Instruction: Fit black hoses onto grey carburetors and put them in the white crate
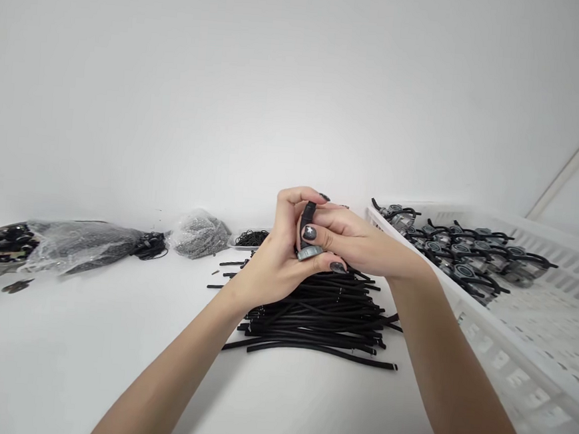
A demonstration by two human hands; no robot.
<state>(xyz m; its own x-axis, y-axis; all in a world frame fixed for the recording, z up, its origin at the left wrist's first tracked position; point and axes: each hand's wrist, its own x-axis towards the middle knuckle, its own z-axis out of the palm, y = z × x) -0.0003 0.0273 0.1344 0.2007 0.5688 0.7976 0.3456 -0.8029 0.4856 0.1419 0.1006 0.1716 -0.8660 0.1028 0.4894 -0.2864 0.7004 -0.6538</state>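
Above the pile of hoses, both hands close around a small carburetor (309, 252), of which only a grey metal edge shows. A short black rubber hose (308, 213) stands up from between the fingers. My left hand (280, 256) wraps the carburetor from the left, its thumb underneath and its index finger arched over the top. From the right, my right hand (350, 238) grips it too, the thumb pressing beside the black hose. Most of the carburetor is hidden by the palms and fingers. Below lies a pile of black rubber hoses (312, 316) on the white table (107, 363).
At right stands a white plastic basket (500, 340) with several carburetors (467, 248) fitted with black hoses. Plastic bags of small dark parts (91, 245) and grey parts (200, 233) lie at back left. Thin black rings (252, 238) sit near the wall.
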